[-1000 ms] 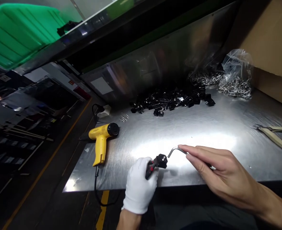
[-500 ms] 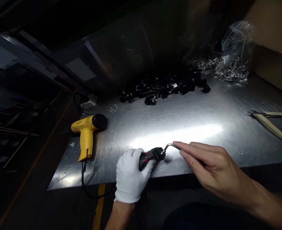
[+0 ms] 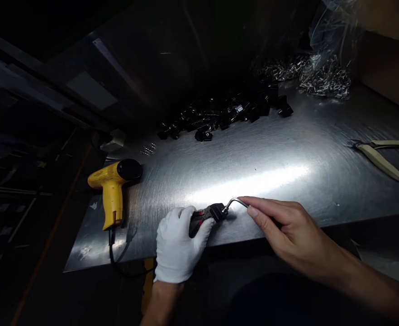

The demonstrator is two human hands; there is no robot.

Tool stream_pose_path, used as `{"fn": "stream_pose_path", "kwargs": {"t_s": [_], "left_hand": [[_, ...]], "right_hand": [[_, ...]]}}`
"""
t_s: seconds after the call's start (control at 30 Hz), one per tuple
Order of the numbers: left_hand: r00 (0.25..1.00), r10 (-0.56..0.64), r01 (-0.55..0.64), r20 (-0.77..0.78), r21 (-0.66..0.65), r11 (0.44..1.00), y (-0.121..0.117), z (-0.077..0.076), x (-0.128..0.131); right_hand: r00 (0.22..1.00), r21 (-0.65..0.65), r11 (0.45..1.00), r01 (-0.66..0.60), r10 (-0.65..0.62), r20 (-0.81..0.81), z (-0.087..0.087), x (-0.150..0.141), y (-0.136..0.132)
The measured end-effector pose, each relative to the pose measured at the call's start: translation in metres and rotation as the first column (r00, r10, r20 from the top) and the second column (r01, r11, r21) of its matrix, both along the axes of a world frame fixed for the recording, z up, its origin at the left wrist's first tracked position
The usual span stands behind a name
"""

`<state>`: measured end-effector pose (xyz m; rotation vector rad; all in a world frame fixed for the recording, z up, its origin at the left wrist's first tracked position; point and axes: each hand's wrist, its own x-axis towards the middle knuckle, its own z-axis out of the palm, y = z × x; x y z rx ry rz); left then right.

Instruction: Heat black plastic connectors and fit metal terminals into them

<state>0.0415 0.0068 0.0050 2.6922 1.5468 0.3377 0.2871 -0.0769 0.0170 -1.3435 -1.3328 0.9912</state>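
Note:
My left hand, in a white glove, is closed around a small black part with red wires near the front edge of the steel table. My bare right hand pinches the long arm of a bent metal hex key. The key's short end sits in the black part. Both hands rest low over the table's front edge.
A yellow heat gun lies at the left with its cord hanging off the edge. A pile of small black parts lies at the back, a plastic bag of metal pieces at the back right, beige-handled pliers at the right.
The view has tilted down and darkened, so the green bin above is out of sight. The hex key's end has moved into the black part. Both hands keep their grip.

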Motion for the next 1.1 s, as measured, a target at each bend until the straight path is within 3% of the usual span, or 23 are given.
{"fn": "stream_pose_path", "kwargs": {"t_s": [0.2,0.33,0.5,0.7,1.1], "left_hand": [[0.996,0.004,-0.003,0.084,-0.016,1.000,-0.002,-0.002,0.000],[0.994,0.057,-0.057,0.095,-0.010,0.998,-0.004,-0.003,0.002],[0.984,0.122,-0.120,0.128,-0.021,0.992,-0.007,-0.003,0.006],[0.958,0.182,-0.168,0.220,-0.078,0.983,-0.015,0.002,0.009],[0.923,0.279,-0.273,0.264,-0.062,0.960,-0.018,0.001,0.016]], "right_hand": [[0.977,-0.197,0.979,-0.050,0.007,-0.214,-0.003,-0.017,-0.002],[0.922,-0.214,0.977,-0.019,-0.066,-0.382,-0.010,-0.034,-0.002],[0.877,-0.259,0.966,0.020,-0.141,-0.459,-0.013,-0.048,-0.003],[0.843,-0.245,0.967,0.076,-0.193,-0.502,-0.007,-0.064,-0.003],[0.756,-0.171,0.966,0.196,-0.260,-0.601,-0.016,-0.092,0.005]]}}
